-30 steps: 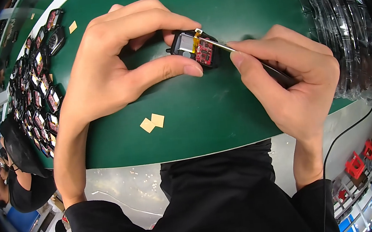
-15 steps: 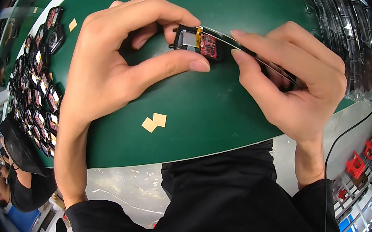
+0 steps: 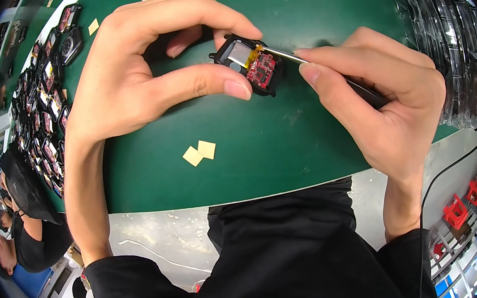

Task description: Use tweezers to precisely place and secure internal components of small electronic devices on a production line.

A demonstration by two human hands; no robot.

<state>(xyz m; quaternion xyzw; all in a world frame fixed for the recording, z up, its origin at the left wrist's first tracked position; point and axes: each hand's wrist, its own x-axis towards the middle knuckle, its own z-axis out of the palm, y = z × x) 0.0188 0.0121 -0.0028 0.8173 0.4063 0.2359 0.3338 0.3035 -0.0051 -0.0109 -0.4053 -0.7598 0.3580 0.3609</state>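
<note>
Your left hand point(image 3: 141, 72) pinches a small black open casing point(image 3: 246, 65) at twelve o'clock on the green mat point(image 3: 285, 149); your right hand point(image 3: 385, 97) grips a thin tool point(image 3: 323, 68) touching its circuit board. Light, fragile: hold the rim.

A black casing point(image 3: 248, 65) with a red circuit board point(image 3: 262, 68) lies on a green mat point(image 3: 308, 141) beside tan squares point(image 3: 199, 153).

Hands point(image 3: 141, 72) on small black device point(image 3: 249, 65)

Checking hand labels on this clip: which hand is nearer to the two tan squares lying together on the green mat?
Left. The left hand arches just above and left of the tan squares, its thumb passing over them; the right hand sits farther off, to their right.
</note>
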